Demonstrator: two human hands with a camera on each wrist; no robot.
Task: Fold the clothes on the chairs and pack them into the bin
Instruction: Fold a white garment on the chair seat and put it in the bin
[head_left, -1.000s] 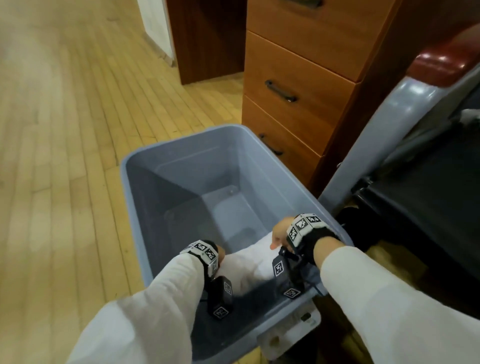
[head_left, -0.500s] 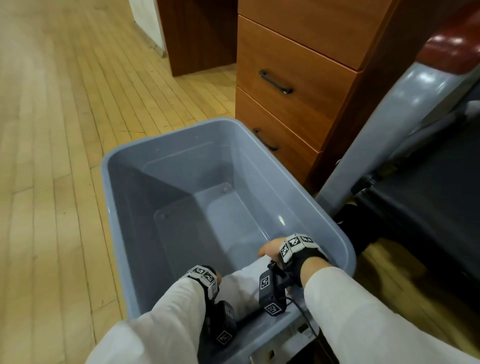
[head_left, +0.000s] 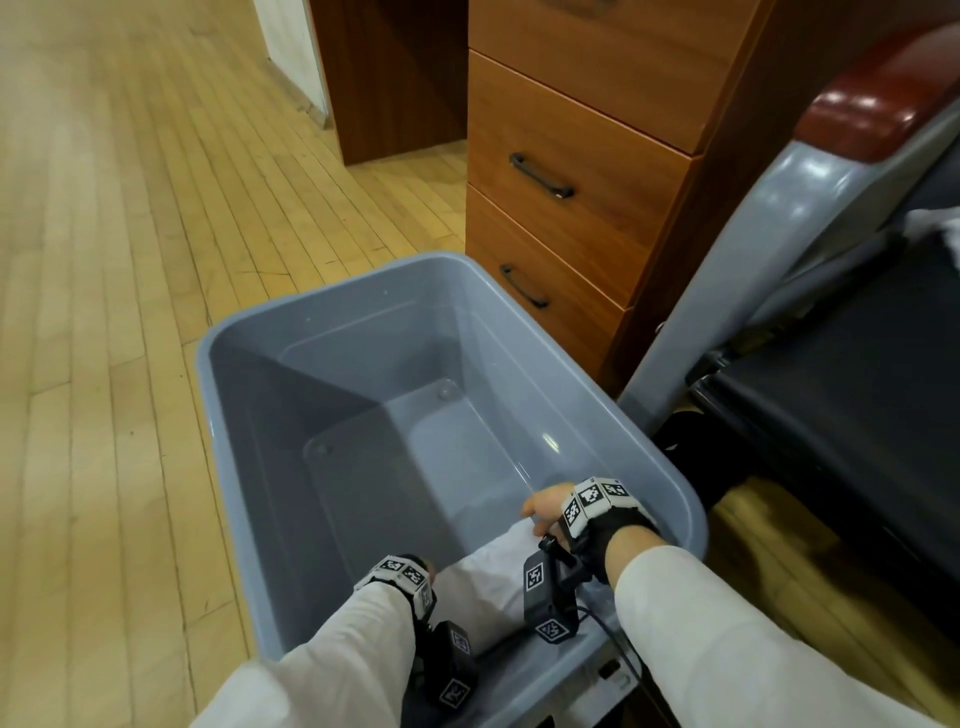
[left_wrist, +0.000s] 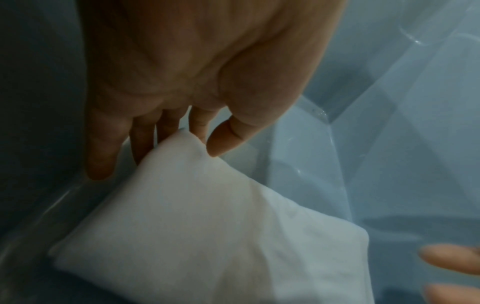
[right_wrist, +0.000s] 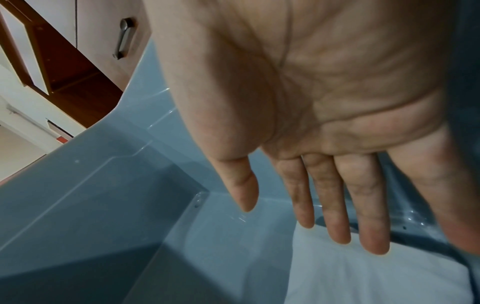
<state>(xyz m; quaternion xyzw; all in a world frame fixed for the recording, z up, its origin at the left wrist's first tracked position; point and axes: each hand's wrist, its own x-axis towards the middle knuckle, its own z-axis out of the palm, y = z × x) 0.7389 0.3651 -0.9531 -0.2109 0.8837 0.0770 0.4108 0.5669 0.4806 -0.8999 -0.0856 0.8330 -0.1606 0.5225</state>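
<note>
A grey-blue plastic bin (head_left: 363, 332) stands on the floor. A folded white garment (head_left: 483, 577) lies at its near end, on the bottom. My left hand (head_left: 421, 564) reaches down by the bin's left wall. In the left wrist view this left hand (left_wrist: 205, 144) pinches a raised corner of the garment (left_wrist: 207, 226) between thumb and forefinger. My right hand (head_left: 540, 506) is over the garment's right end. Seen from the right wrist, the right hand (right_wrist: 291, 222) is open, its fingers straight just above the garment (right_wrist: 363, 277) and holding nothing.
A wooden drawer cabinet (head_left: 571, 182) stands just behind the bin. To the right is a chair with a grey frame (head_left: 727, 260), a red armrest (head_left: 872, 114) and a dark seat (head_left: 857, 389). A bit of white cloth (head_left: 940, 228) shows at the right edge. Wood floor (head_left: 104, 312) stretches left.
Both hands have gone lower into the bin's near end and the white garment has sunk with them. The head view has shifted, so more of the bin shows.
</note>
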